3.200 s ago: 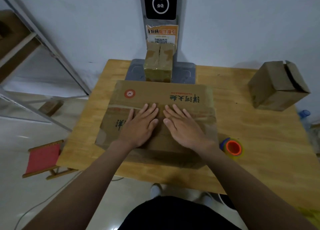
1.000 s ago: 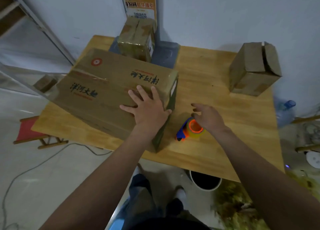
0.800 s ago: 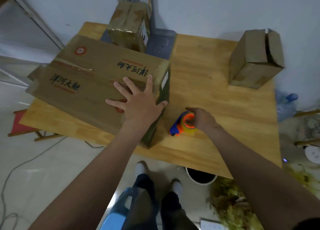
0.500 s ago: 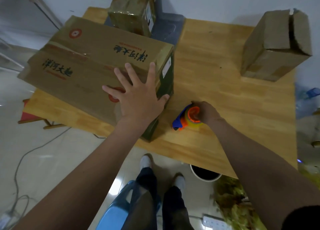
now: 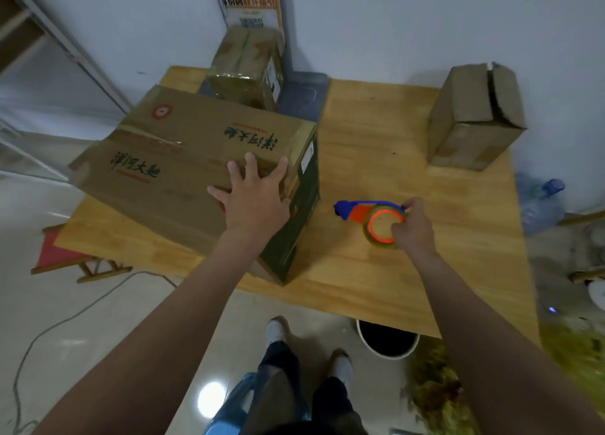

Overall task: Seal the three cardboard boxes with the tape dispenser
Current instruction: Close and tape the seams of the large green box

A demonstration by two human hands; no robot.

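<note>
A large flat cardboard box [image 5: 183, 153] with printed characters lies on the left half of the wooden table [image 5: 376, 159]. My left hand [image 5: 253, 199] presses flat on its top near the right end, fingers spread. Just right of the box, my right hand [image 5: 412, 226] grips the tape dispenser [image 5: 370, 213], a blue and orange holder with a roll of clear tape, lifted slightly off the table. A small taped box [image 5: 245, 68] stands at the back on a grey scale. A third box [image 5: 471, 117] with its top flaps ajar sits at the back right.
A grey scale base [image 5: 304, 97] with a post stands against the wall. Under the table's front edge is a white bucket [image 5: 388, 339]. A plastic water bottle [image 5: 540, 199] lies right of the table. A red folding stool [image 5: 65, 258] and a cable are on the floor at left.
My right hand left the large box, reached to the tape dispenser and closed round it, raising it. The large box was turned at an angle; my left hand stayed on it.
</note>
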